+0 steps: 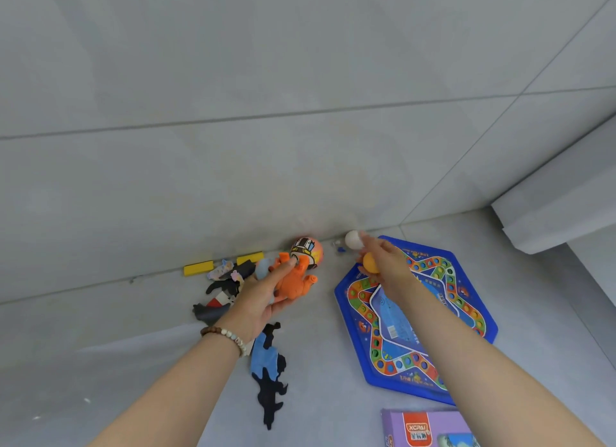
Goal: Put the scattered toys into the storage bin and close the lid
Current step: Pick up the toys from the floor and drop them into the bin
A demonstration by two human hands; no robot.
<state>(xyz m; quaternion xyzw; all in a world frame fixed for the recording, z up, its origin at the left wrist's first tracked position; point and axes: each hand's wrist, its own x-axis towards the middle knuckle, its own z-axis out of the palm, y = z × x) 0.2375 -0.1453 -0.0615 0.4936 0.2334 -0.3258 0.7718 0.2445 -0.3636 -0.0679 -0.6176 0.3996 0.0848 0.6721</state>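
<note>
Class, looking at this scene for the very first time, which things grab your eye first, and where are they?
The blue hexagonal game board on the grey floor at right stands out most. At centre, the left hand grips an orange toy animal, while the right hand holds an orange ball and reaches for a white ball by the wall.

I see a grey tiled floor (100, 363) meeting a grey tiled wall (233, 63) along a straight seam. At my right, a pale ledge (560, 206) projects from the wall above the floor. A beaded bracelet (226, 336), part brown beads, part pale beads, circles one wrist.
</note>
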